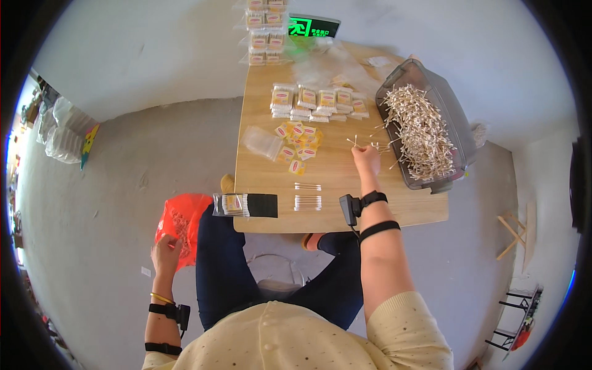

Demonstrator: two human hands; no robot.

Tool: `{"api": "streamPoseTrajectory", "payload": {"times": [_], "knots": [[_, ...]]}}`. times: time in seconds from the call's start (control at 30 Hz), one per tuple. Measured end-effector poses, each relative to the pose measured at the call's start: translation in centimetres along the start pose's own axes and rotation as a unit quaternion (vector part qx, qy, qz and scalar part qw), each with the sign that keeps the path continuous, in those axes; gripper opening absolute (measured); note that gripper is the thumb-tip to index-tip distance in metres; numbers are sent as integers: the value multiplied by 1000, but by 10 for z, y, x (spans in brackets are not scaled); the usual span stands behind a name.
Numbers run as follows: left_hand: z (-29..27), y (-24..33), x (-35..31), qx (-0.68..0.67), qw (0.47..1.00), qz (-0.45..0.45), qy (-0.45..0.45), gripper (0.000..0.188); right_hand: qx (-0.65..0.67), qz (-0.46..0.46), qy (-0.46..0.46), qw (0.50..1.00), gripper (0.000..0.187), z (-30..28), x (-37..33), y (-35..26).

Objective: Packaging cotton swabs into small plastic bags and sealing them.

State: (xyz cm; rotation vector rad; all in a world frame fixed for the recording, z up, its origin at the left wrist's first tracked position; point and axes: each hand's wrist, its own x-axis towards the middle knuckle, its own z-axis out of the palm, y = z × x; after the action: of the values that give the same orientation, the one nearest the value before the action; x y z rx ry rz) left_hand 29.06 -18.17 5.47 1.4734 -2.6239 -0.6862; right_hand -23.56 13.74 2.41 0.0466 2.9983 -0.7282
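My right hand (367,161) is over the table's right part, its fingers closed on a few cotton swabs (353,142) whose tips stick out beyond them. Just beside it, a grey plastic bin (404,161) holds a large heap of loose cotton swabs (425,132). My left hand (166,251) hangs off the table at the left, against a red plastic bag (198,206) with pale bits inside. Its fingers are curled together, and what they hold is too small to tell. A neat row of swabs (308,203) lies near the table's front, with a few more just behind it.
On the wooden table (345,213) are a black holder (264,206) with a swab pack, scattered yellow-white cards (297,166), clear bags (262,143) and piled swab packs (308,98). More bagged packs (266,40) stack up by a green exit sign (314,27).
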Motion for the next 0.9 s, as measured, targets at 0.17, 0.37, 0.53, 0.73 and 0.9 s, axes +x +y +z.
{"api": "streamPoseTrajectory", "payload": {"times": [0.17, 0.37, 0.53, 0.73, 0.9], "knots": [[7, 57, 11, -50, 997, 57, -9, 17, 388, 36, -211, 896, 17, 4, -10, 30], [8, 144, 6, -120, 963, 225, -85, 11, 261, -254, -234, 902, 4, 3, -104, 14], [30, 181, -2, -136, 941, 289, -108, 11, 133, -368, -109, 914, 4, 14, -120, 20], [53, 207, -8, -149, 925, 315, -153, 9, 151, -349, -70, 922, 14, 16, -132, 16], [81, 215, -6, -144, 916, 318, -199, 12, 121, -394, -78, 908, 22, 15, -132, 22]]}}
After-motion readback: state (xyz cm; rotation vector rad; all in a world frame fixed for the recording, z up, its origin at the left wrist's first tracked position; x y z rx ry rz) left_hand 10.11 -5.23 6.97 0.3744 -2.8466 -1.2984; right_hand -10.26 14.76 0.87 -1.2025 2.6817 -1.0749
